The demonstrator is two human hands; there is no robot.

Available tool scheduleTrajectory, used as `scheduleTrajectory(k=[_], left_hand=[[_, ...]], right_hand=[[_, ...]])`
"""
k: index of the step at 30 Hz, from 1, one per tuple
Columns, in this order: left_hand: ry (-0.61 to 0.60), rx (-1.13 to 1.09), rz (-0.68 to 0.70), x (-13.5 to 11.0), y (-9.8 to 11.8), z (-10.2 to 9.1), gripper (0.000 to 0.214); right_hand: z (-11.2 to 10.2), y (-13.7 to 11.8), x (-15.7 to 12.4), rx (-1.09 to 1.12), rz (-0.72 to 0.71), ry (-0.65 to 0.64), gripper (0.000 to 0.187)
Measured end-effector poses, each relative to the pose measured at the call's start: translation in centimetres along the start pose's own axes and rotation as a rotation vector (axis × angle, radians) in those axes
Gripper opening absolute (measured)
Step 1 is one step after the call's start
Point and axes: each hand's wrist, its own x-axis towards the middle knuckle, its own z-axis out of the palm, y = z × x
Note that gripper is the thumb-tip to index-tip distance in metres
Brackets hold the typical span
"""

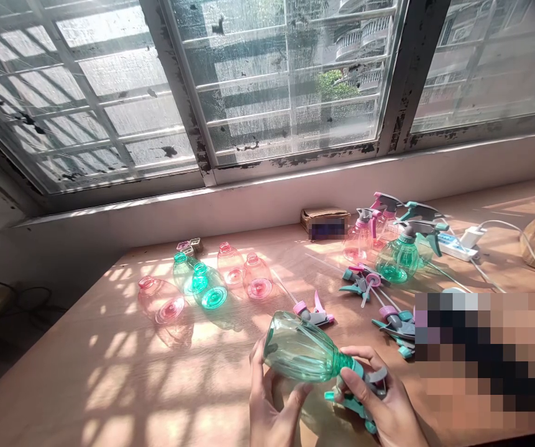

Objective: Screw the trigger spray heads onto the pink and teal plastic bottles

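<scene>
The left hand point(276, 406) cups the green bottle point(302, 349), likely light and slick, best held round its belly; the right hand point(383, 400) seems to grip the half-hidden sprayer point(353, 403).

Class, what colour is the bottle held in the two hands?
The bottle is see-through green, as the head view shows.

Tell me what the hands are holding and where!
The left hand holds a see-through green, rounded plastic bottle by its wide base end. The right hand holds the teal-and-grey plastic spray head by its collar, at the bottle's neck.
</scene>
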Motion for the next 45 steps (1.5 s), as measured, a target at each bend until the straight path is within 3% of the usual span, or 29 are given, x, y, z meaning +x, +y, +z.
scheduleTrajectory(k=[3,9,20,28,36,41,45], left_hand=[[-0.03,-0.057,-0.029,-0.07,-0.27,-0.17,0.103],[0.047,-0.122,-0.097,0.03,0.02,-0.11,0.1],[-0.035,-0.066,-0.031,-0.1,0.1,0.11,0.101],[0.05,-0.11,-0.064,0.07,0.38,0.38,0.098],[-0.068,-0.054,-0.015,-0.05,0.26,0.23,0.105],[0.001,-0.115,-0.074,-0.12,0.19,-0.03,0.102],[-0.018,-0.158,-0.072,0.19,-0.08,-0.03,0.098]], right_hand=[[0.09,0.12,-0.2,-0.033,0.0,0.002,0.044],[0.45,0.2,-0.35,-0.107,-0.013,0.024,0.047],[0.42,0.39,-0.15,-0.133,-0.026,0.058,0.049],[0.47,0.36,-0.13,-0.112,-0.033,0.039,0.05],[0.29,0.13,-0.02,-0.088,-0.063,0.056,0.045],[0.37,0.19,-0.17,-0.087,-0.04,0.015,0.045],[0.24,-0.06,-0.1,-0.082,-0.031,0.004,0.047]])
